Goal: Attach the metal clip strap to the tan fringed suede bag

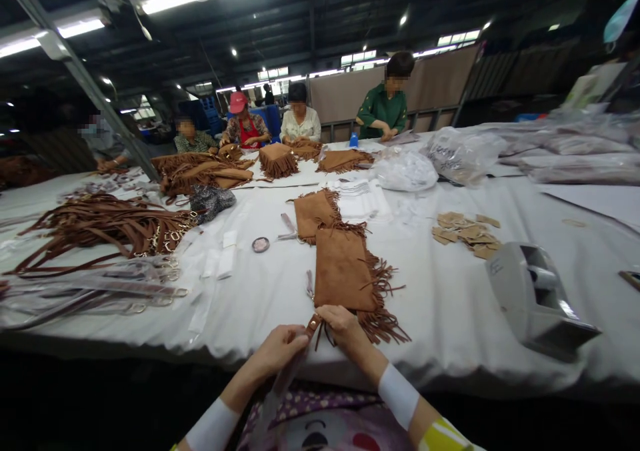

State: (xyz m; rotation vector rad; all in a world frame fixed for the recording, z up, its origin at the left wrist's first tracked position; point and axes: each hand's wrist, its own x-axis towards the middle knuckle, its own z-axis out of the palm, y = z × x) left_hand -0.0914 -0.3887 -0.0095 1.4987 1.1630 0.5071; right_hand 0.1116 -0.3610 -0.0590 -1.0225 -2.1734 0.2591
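A brown suede bag (344, 269) with fringe along its right side lies on the white table (440, 304) just in front of me. My right hand (345, 327) grips its near corner by the metal fitting. My left hand (280, 347) pinches a clear plastic strip (280, 384) and the brown strap end (314, 324) at that same corner. A second fringed suede bag (314, 214) lies just beyond the first.
A grey tape dispenser (533, 297) stands at the right. Brown tags (467, 231) lie scattered further back, brown straps (100, 227) are piled at the left, with wrapped straps (90, 294) in front. Plastic bags (450, 154) sit behind. Several people work at the far side.
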